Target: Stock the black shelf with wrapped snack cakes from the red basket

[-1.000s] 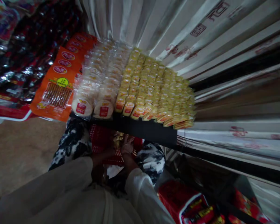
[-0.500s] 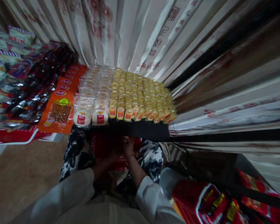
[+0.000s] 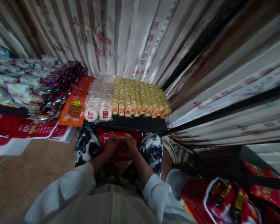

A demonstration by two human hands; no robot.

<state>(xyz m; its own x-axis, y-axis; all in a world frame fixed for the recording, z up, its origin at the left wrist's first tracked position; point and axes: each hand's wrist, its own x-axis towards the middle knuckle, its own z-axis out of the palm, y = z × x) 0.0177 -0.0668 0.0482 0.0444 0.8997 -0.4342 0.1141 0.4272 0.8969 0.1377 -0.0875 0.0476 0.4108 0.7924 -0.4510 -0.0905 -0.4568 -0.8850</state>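
Both my hands are down in a red plastic basket (image 3: 102, 138) resting on my lap between my knees. My left hand (image 3: 111, 145) and my right hand (image 3: 131, 144) are closed together around small yellow snack packets (image 3: 121, 136) at the basket's far edge. Just beyond it, a black shelf (image 3: 140, 123) carries rows of the same yellow packets (image 3: 140, 99) and round white cakes in clear wrappers (image 3: 99, 102).
Orange snack bags (image 3: 74, 104) and dark shiny packets (image 3: 60, 90) lie left of the cakes, with pale bags (image 3: 11, 84) farther left. Draped curtains (image 3: 130, 37) hang behind the shelf. Red packaged goods (image 3: 214, 199) sit at lower right. Brown floor (image 3: 25, 174) at left.
The view has tilted up and pulled back. My hands have come together at the basket's far edge, now gripping yellow packets.
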